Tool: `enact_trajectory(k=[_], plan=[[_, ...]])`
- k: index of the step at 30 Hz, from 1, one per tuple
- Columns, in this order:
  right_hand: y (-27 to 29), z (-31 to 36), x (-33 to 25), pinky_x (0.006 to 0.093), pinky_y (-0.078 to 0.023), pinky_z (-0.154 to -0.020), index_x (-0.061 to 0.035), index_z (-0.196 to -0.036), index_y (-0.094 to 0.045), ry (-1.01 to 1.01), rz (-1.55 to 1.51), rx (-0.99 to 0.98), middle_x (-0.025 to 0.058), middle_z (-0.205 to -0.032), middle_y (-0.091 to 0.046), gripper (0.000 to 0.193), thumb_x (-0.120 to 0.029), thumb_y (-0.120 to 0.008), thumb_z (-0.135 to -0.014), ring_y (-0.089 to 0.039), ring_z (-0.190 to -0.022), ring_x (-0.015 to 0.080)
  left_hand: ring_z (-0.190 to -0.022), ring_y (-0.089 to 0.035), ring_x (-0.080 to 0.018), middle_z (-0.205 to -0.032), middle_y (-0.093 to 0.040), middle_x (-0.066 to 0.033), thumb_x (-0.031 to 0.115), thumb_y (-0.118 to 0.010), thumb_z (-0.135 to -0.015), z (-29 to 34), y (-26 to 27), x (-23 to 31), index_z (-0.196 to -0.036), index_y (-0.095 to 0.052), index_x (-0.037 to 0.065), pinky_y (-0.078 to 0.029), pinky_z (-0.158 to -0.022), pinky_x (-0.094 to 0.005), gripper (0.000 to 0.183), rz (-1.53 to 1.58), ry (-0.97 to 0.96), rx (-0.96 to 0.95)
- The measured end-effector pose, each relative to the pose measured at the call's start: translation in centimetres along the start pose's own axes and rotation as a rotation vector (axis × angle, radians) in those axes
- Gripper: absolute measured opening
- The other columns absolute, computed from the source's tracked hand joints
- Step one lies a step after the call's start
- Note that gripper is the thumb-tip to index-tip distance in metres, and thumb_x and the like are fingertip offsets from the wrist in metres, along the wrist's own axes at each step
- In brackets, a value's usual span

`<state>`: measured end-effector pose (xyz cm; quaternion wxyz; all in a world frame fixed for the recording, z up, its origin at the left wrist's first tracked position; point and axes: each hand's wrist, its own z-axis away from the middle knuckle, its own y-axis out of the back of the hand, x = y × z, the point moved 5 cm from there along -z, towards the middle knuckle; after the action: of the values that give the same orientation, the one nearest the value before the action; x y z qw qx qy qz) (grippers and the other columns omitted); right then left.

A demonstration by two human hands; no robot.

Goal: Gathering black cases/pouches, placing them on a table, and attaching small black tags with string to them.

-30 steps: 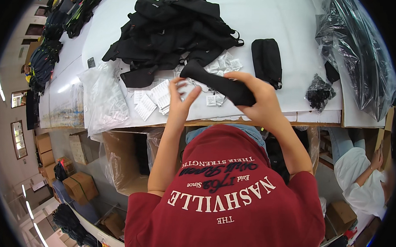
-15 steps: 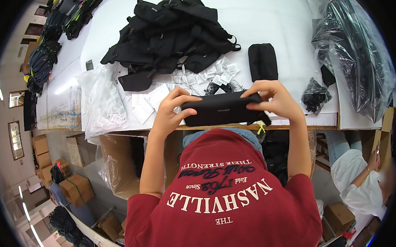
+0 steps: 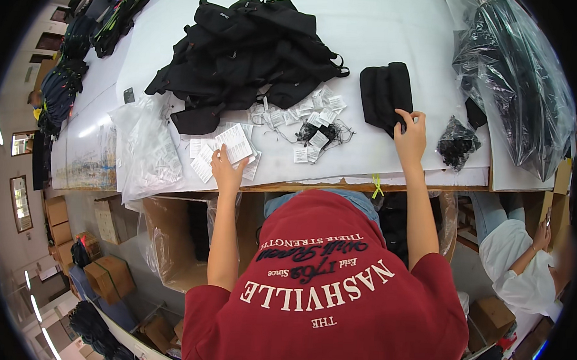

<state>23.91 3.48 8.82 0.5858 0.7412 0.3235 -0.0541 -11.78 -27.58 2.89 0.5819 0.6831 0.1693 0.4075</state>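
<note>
Two slim black fabric pouches (image 3: 384,87) lie side by side on the white table, right of centre. My right hand (image 3: 411,137) is at the near end of the right one, thumb and fingers closed on its corner. Toward the left, my left hand (image 3: 228,169) grips a white printed paper slip (image 3: 235,142) at its lower edge, above a loose stack of similar slips (image 3: 202,163). Between my hands lie small white tags (image 3: 320,117) with a tangle of black cords (image 3: 329,135).
A heap of black bags (image 3: 249,56) fills the table's far middle. Clear plastic bags hold white slips (image 3: 151,151), black cords (image 3: 459,145) and long black goods (image 3: 508,80). A yellow-green ribbon (image 3: 378,185) hangs at the table edge. Another person (image 3: 520,254) sits at right.
The black pouch that both hands held now lies beside the other pouch, my right hand on it. My left hand has let go of it, moved left and taken a paper slip.
</note>
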Motion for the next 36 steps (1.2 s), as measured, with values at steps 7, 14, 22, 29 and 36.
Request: enact_trajectory(k=[7, 14, 22, 29, 36], plan=[[-7.5, 3.8, -3.4, 0.0374, -0.047, -0.066, -0.0133, -0.085, -0.062, -0.148, -0.206, -0.377, 0.0061, -0.084, -0.052, 0.010, -0.018, -0.065, -0.077, -0.058, -0.078, 0.0263, -0.110, -0.044, -0.0380, -0.121, -0.044, -0.0207, 0.042, -0.075, -0.071, -0.9, 0.5, -0.1, -0.119, -0.048, 0.001, -0.036, -0.091, -0.0492, 0.068, -0.074, -0.076, 0.007], [-12.5, 1.9, -5.8, 0.0391, -0.048, -0.063, -0.0104, -0.084, -0.062, 0.003, -0.111, -0.289, 0.0080, -0.084, -0.059, 0.015, -0.022, -0.067, -0.076, -0.062, -0.075, 0.0281, -0.099, -0.049, -0.0359, -0.103, -0.051, -0.0166, 0.047, -0.076, -0.068, -2.6, -0.2, -2.1, -0.107, -0.048, -0.003, -0.039, -0.085, -0.0451, 0.069, 0.076, 0.215, 0.191], [-9.2, -1.5, -8.8, 0.0351, -0.050, -0.061, -0.0029, -0.071, -0.065, 0.086, -0.358, -0.403, 0.0121, -0.076, -0.064, 0.020, -0.022, -0.068, -0.074, -0.062, -0.064, 0.0252, -0.099, -0.050, -0.0328, -0.101, -0.051, -0.0162, 0.033, -0.076, -0.070, -2.3, 1.3, -0.8, -0.106, -0.047, -0.003, -0.039, -0.085, -0.0427, 0.059, -0.005, 0.264, 0.186], [2.7, -3.7, -14.4, 0.0227, -0.043, -0.054, -0.0020, -0.080, -0.059, -0.069, -1.098, -0.338, 0.0032, -0.068, -0.059, 0.013, -0.014, -0.063, -0.084, -0.054, -0.057, 0.0098, -0.084, -0.062, -0.0253, -0.105, -0.059, -0.0156, 0.014, -0.067, -0.078, -2.8, 1.7, 0.1, -0.112, -0.044, -0.004, -0.049, -0.075, -0.0350, 0.045, 0.707, 0.247, -0.094], [2.5, -0.3, -16.3, 0.0179, -0.024, -0.050, -0.0055, -0.084, -0.060, -0.108, -1.360, -0.568, -0.0091, -0.062, -0.043, 0.007, -0.011, -0.064, -0.085, -0.033, -0.055, -0.0008, -0.106, -0.056, -0.0169, -0.122, -0.054, -0.0123, 0.003, -0.054, -0.087, 0.2, 7.1, 13.1, -0.135, -0.040, 0.003, -0.047, -0.085, -0.0256, 0.050, 1.392, 0.205, -0.272]])
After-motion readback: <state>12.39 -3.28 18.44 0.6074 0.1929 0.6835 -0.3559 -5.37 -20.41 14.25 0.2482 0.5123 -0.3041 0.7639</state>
